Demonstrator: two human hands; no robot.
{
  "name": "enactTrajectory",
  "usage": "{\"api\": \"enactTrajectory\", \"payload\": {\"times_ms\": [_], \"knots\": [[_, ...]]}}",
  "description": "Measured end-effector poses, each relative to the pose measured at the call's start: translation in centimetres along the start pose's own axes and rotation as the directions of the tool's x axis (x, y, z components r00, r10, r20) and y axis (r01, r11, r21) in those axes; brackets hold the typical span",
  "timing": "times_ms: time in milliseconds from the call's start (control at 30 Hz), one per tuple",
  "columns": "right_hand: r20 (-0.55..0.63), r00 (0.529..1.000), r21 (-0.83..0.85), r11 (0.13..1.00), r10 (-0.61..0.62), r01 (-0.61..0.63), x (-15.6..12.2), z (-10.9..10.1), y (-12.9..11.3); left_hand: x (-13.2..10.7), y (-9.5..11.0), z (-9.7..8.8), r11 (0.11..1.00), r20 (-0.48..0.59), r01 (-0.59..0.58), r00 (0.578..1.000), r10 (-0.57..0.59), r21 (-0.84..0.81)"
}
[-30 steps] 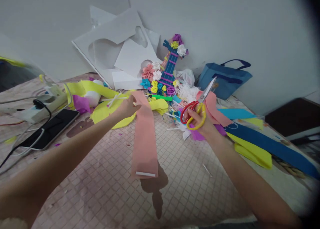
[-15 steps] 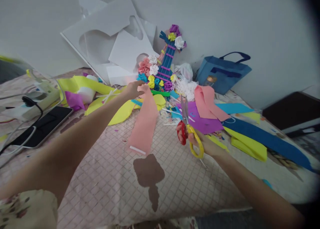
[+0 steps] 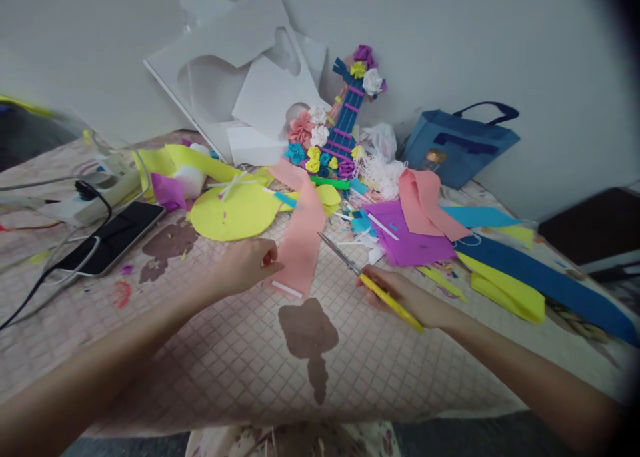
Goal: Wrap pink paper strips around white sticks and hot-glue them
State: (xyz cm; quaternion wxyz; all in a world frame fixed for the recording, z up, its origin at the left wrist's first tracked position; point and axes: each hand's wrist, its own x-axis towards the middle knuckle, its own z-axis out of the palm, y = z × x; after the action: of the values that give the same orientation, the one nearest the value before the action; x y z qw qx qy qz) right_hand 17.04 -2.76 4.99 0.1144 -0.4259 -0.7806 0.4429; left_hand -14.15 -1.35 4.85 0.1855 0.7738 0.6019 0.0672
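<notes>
A long pink crepe paper strip [image 3: 305, 224] lies on the tablecloth, with a narrow white strip [image 3: 287, 290] across its near end. My left hand [image 3: 246, 265] is at its left edge, low over the cloth. The fingers are loosely curled with the thumb apart, and nothing shows between them. In my right hand [image 3: 387, 289] is a pair of scissors [image 3: 345, 257] with yellow on the handle. Its blades look closed and point up-left, with the tip at the strip's right edge. Fingers partly hide the handle.
Behind stands a flower-decorated blue paper guitar [image 3: 345, 127] beside white cut boards [image 3: 215, 44]. A blue bag [image 3: 457, 147] is at the back right. Purple paper [image 3: 410, 244] and a blue strip [image 3: 540, 280] lie right. A phone [image 3: 113, 237] and power strip [image 3: 95, 197] with cables sit left.
My left hand has let go of the pink strip's far end and come down beside its near part. The scissors have turned and swung left, and their blades have closed.
</notes>
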Motion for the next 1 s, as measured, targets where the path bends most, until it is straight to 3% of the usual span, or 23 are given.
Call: {"api": "enactTrajectory", "payload": {"times_ms": [133,267,467,600,700,900,1000], "knots": [[-0.088,0.996,-0.005,1.0,0.031,-0.031,0.9,0.6,-0.1,-0.1,-0.5,1.4,0.998,-0.067,0.047,0.997,-0.045,0.031],[-0.26,0.965,0.089,0.996,0.04,-0.017,3.3,1.0,1.3,0.4,-0.7,3.0,0.996,-0.175,0.059,0.984,-0.045,0.073],[-0.431,0.902,0.106,0.994,0.032,0.016,7.5,1.6,1.2,0.9,-0.6,3.6,0.998,-0.165,0.049,0.986,-0.041,0.044],[-0.434,0.9,0.06,0.996,-0.027,0.059,9.2,2.8,-0.5,1.0,-0.9,3.8,1.0,-0.185,0.013,0.983,-0.01,0.015],[-0.442,0.896,0.122,0.988,-0.033,0.097,10.2,3.5,-0.9,1.2,-1.1,3.8,0.999,-0.236,0.013,0.971,-0.025,-0.052],[-0.467,0.88,0.317,0.945,0.086,0.076,10.9,3.4,0.6,1.9,-0.4,3.7,0.988,-0.227,0.121,0.964,-0.139,-0.092],[-0.457,0.88,0.376,0.925,0.127,0.062,10.6,3.2,0.7,2.4,-0.2,3.6,0.977,-0.201,0.115,0.968,-0.152,-0.182]]}}
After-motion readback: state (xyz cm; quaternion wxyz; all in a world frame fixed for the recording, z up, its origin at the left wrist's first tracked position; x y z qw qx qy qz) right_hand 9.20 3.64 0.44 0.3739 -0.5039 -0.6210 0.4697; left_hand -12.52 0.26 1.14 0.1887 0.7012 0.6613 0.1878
